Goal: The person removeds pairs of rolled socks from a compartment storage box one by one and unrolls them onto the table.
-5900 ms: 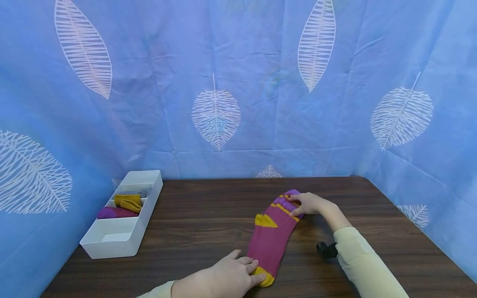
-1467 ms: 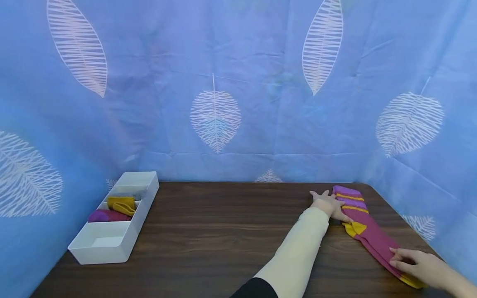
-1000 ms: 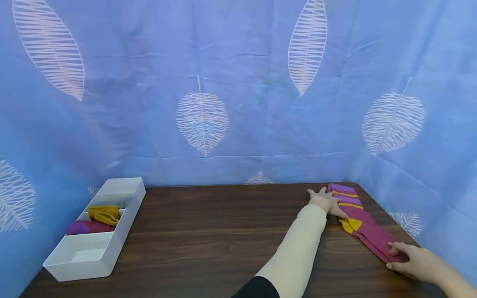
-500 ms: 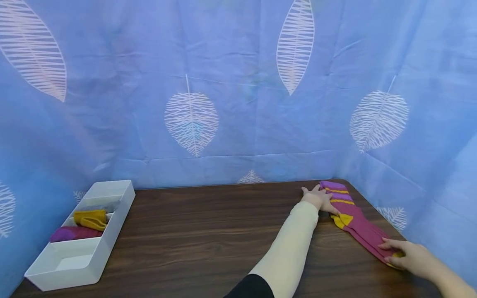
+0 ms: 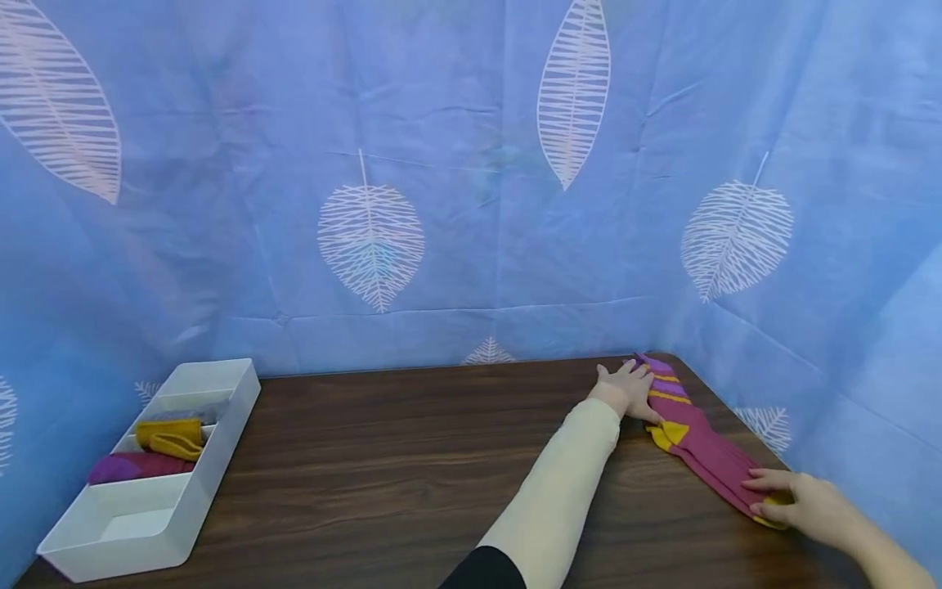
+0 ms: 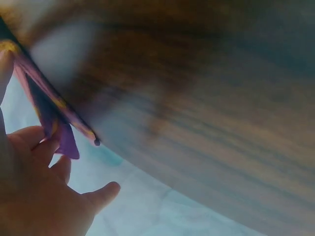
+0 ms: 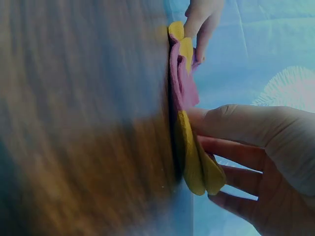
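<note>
A pair of maroon socks (image 5: 710, 454) with mustard heels and toes and striped purple cuffs lies along the table's right side, one sock over the other. My left hand (image 5: 625, 391), fingers spread, is at the cuff end, its thumb near the mustard heels. In the left wrist view its fingertips hold a raised purple flap of cuff (image 6: 66, 140). At the toe end my right hand (image 5: 809, 503) grips the socks between thumb and fingers. The right wrist view shows both mustard toes (image 7: 194, 169) side by side against its fingers; the left hand shows beyond.
A white divided box (image 5: 177, 523) stands at the table's left. Its compartments hold a maroon-and-purple folded sock (image 5: 140, 467), a mustard folded sock (image 5: 172, 438) and a grey item (image 5: 195, 411). A blue leaf-print curtain (image 5: 456, 245) surrounds the dark wood table (image 5: 353, 466).
The socks went from mid-table to the right side, and the hands swapped ends: the left is now at the cuffs, the right at the toes. Lately the cuff edge has lifted; the view has shifted right.
</note>
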Demonstrator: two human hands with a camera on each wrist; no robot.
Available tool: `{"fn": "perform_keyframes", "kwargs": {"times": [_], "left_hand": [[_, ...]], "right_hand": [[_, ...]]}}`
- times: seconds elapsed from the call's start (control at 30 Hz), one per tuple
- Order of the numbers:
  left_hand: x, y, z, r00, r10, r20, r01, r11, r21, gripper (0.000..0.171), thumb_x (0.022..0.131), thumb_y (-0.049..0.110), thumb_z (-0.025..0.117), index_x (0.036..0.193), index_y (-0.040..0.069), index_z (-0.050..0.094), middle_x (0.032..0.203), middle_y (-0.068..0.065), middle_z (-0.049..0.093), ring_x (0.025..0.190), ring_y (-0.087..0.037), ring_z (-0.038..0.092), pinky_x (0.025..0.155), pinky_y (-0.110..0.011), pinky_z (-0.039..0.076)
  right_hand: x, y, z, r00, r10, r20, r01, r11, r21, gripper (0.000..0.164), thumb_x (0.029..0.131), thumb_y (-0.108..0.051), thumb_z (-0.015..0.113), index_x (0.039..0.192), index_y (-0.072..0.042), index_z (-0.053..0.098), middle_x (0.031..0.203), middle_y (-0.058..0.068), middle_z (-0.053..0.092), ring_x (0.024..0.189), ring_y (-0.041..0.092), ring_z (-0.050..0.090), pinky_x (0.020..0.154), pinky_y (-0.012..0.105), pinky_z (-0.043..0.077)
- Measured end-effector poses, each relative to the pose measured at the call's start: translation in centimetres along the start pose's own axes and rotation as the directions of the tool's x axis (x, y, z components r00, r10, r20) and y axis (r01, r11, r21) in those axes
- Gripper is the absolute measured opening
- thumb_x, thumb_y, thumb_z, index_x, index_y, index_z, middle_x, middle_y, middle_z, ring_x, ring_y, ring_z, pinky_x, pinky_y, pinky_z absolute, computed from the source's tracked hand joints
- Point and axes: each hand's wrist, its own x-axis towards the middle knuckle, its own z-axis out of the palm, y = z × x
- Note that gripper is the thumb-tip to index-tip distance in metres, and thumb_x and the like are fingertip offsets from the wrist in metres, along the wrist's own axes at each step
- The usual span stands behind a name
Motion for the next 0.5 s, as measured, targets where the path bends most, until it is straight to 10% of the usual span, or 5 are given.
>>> {"fn": "perform_keyframes", "kwargs": {"times": [0.5], "left_hand": [[-1.2, -0.4, -1.6, 0.998, 0.034, -0.061, -0.033, 0.999, 0.028, 0.088, 0.084, 0.083, 0.032, 0.153, 0.043, -0.007, 0.160, 0.027, -0.013, 0.148, 0.006, -0.011, 0.124, -0.044, 0.011]], "right_hand": [[-0.3, -0.9, -1.1, 0.995, 0.013, -0.098, -0.017, 0.999, -0.042, 0.052, 0.079, -0.027, 0.078, 0.117, 0.006, 0.065, 0.118, 0.042, 0.056, 0.104, 0.065, 0.051, 0.080, 0.069, 0.044]]}}
